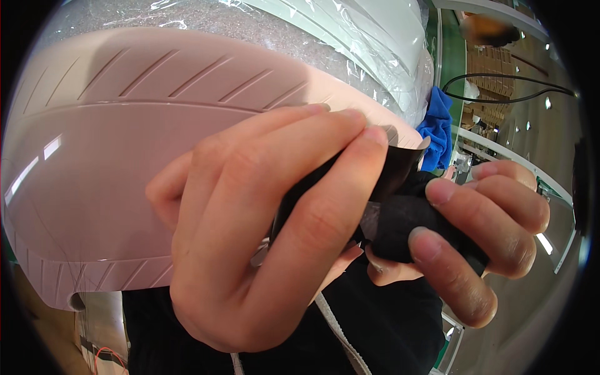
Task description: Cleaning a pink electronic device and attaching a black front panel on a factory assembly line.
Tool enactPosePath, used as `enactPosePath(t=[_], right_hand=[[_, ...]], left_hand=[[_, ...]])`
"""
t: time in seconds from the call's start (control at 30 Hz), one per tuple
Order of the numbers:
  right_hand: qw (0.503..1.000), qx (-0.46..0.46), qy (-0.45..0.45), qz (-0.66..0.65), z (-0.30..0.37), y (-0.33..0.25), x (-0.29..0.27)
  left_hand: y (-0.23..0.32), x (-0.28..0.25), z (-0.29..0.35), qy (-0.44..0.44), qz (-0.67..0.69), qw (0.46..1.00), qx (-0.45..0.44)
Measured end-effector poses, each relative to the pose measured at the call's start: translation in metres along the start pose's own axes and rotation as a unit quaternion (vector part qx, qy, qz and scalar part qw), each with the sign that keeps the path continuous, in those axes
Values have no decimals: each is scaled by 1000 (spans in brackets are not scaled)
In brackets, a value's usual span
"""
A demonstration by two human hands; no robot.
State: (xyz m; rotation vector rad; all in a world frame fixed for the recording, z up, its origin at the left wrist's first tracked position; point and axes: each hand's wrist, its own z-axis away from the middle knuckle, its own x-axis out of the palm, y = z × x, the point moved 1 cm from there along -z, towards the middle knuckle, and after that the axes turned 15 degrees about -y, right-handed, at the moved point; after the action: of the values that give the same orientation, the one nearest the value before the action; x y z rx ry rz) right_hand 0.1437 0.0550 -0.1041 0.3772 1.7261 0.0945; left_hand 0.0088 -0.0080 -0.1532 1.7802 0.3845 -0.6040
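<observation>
While my left hand (269, 212) fills the middle of the frame, its fingers are bent and half closed over a thin black strip (403, 167). The strip shows on both sides of my index finger, and one corner curls up just right of centre; whether I have it pinched, I cannot tell, since my fingers hide the far side.

Right of it, my right hand (478, 228) is partly closed on a dark block (406, 224), two fingertips on its face and the thumb under it, the other fingers bent away. The block is rounded, has a grey patch (370, 220) at its left end, and sits just below the strip.

Behind my left hand, a pink panel (94, 169) with slanted grooves along its edges spreads over the left of the frame. Clear film (206, 15) lies along the top, partly over a pale panel (387, 31). A blue cloth (439, 122) hangs right of that, near a black loop (509, 100) at upper right. Dark clothing (394, 319) shows at the bottom, with a pale cord (337, 331) across it.
</observation>
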Motion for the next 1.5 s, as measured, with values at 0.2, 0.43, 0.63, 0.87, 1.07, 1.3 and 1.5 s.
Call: enactPosePath(t=[0.2, 0.43, 0.63, 0.87, 1.07, 1.3, 1.5], right_hand=[[1000, -2, -17, -2, -3, -1, 9], [999, -2, -37, 9, 11, 16, -7], [1000, -6, -20, 10, 10, 14, -4], [1000, -9, -23, 10, 8, 16, -1], [999, -9, -39, 4, 11, 14, -3], [998, 43, -41, 12, 13, 12, -10], [996, 84, -26, -21, 17, 9, -9]], left_hand=[[-2, 0, 1, -10, -9, 1000, 0], [-4, 2, 3, -4, 7, 1000, 15], [0, 2, 2, 2, -9, 1000, 5], [4, -4, -7, -18, -16, 1000, -17], [-21, 4, -8, 28, -1, 997, 71], [5, 4, -2, 25, 10, 1000, 3], [-8, 6, 1, 8, -19, 999, 38]])
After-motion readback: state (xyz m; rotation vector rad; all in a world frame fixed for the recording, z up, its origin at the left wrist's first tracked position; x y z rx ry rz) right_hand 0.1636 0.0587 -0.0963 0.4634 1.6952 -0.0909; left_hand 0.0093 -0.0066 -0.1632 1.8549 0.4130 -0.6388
